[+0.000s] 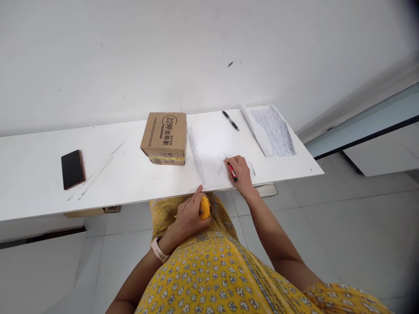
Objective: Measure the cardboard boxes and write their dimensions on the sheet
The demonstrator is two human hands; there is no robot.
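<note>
My left hand (190,212) is closed around a yellow tape measure (205,206) just off the table's front edge, one finger reaching up to the edge. In my right hand (241,173) is a red and black pen (232,172), its tip over a white sheet of paper (216,161). That sheet has writing along its left side. Left of the paper stands a brown cardboard box (165,135) with dark printing on top and a yellow strip across its front face.
A black pen (231,120) lies behind the paper. Farther right is a densely written sheet (272,131) with a folded edge. A dark phone (72,169) rests at the left of the narrow white table (108,174), which stands against the wall (131,56).
</note>
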